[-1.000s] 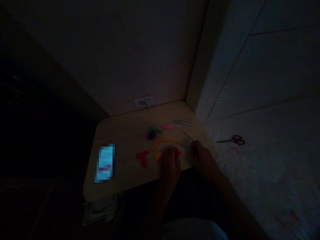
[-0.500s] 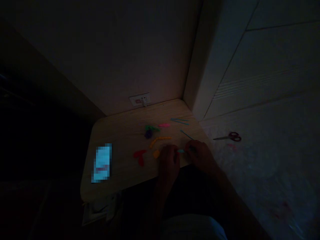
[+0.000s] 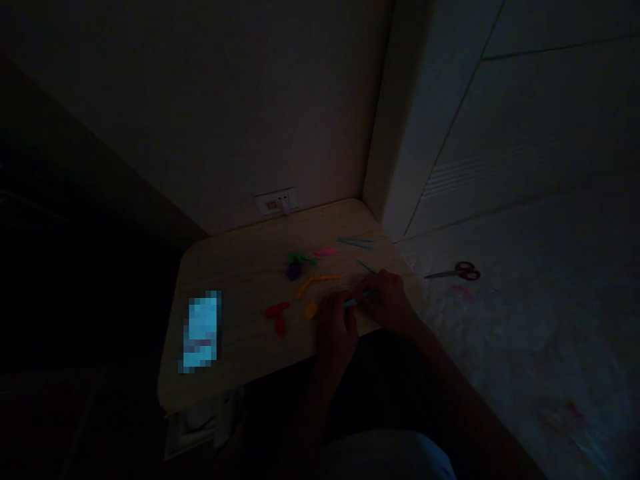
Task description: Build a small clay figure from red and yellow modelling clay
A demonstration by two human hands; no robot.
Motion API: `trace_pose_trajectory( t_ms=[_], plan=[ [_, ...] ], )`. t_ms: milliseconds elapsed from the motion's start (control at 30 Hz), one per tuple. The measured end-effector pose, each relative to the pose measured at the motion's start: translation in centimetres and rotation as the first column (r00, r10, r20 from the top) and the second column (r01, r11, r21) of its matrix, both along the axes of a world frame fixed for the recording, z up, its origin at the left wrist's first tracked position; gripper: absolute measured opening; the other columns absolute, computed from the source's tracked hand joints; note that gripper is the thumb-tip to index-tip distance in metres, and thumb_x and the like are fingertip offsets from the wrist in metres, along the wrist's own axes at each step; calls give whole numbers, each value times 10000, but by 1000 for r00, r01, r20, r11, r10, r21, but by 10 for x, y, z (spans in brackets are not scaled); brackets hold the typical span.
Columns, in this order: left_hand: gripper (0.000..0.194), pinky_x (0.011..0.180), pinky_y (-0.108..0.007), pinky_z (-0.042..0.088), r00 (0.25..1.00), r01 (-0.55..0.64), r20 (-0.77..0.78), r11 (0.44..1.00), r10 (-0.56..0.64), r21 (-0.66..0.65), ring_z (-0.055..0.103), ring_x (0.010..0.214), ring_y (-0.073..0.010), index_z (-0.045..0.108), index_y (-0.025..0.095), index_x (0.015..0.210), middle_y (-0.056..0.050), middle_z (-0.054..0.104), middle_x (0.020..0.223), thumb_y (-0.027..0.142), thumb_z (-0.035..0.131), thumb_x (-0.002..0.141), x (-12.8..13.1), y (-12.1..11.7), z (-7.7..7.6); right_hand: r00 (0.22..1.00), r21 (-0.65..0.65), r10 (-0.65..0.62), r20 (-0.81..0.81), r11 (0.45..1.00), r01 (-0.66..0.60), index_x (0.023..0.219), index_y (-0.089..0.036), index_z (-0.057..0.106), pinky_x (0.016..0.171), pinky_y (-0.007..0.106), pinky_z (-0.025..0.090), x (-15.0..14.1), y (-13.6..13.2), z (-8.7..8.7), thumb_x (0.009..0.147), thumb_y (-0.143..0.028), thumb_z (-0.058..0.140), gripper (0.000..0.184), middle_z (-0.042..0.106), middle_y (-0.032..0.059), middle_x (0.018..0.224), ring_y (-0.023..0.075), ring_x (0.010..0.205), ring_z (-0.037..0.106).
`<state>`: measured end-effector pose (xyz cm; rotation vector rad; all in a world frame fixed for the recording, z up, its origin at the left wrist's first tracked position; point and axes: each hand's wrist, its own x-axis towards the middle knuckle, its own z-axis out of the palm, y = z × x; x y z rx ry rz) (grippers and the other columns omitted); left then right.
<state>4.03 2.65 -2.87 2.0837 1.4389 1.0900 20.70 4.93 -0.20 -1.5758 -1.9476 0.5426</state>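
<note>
The scene is very dark. Over the table's near right part, my left hand (image 3: 336, 320) has its fingers closed on one end of a thin light-blue strip (image 3: 351, 303). My right hand (image 3: 386, 298) pinches the same strip from the other side, its fingertips close to the left ones. Fingers hide much of the strip, and its material is unclear. An orange lump (image 3: 311, 310) lies just left of my left hand. Behind it curves a bumpy orange strand (image 3: 320, 279). Another thin blue strip (image 3: 367, 267) runs out beyond my right hand.
On the wooden table (image 3: 240, 360) lie red pieces (image 3: 278, 317), a green piece (image 3: 300, 257), a purple lump (image 3: 293, 270), a pink piece (image 3: 325, 252), two blue strips (image 3: 356, 243) and a bright blurred rectangle (image 3: 201, 330). Scissors (image 3: 466, 271) lie right of the table. A wall socket (image 3: 277, 201) sits behind.
My right hand has shifted slightly left and up, nearer to my left hand. The light-blue strip between them now slants upward to the right. The view has moved a little.
</note>
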Motion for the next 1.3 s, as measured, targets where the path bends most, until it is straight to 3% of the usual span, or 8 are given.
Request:
trace_pose_trajectory(
  t_ms=[533, 667, 867, 1300],
  plan=[
    [329, 975, -461, 560, 999, -11, 35, 1000, 12, -26, 646, 1082, -268, 589, 226, 1157, -80, 684, 1119, 53, 612, 879, 0, 1, -1, 984, -53, 35, 176, 998, -26, 889, -227, 740, 912, 408, 324, -6, 3, 2, 896, -211, 687, 56, 772, 54, 963, 293, 1041, 602],
    [293, 953, -448, 567, 999, -19, 26, 1000, 19, 3, 648, 1054, -259, 582, 226, 1135, -76, 683, 1094, 60, 600, 895, 0, 1, -4, 986, -64, 28, 163, 998, -18, 885, -223, 734, 924, 416, 332, -6, 4, 0, 902, -210, 671, 66, 770, 51, 951, 295, 1042, 605],
    [259, 955, -462, 567, 999, -49, 4, 998, 49, 47, 653, 1069, -276, 563, 210, 1187, -101, 678, 1118, 137, 605, 942, 1, 1, -8, 1000, -71, -24, 4, 997, 24, 874, -220, 730, 887, 386, 377, 2, 5, 1, 905, -219, 654, 82, 767, 44, 905, 258, 948, 634],
    [302, 941, -431, 561, 999, -44, 26, 999, 43, 15, 650, 1057, -263, 554, 214, 1168, -91, 675, 1107, 93, 629, 902, 2, 0, -3, 994, -96, -13, 110, 995, 24, 887, -224, 721, 873, 387, 335, -3, 6, -3, 908, -211, 678, 49, 764, 50, 941, 287, 1012, 623]
  ],
)
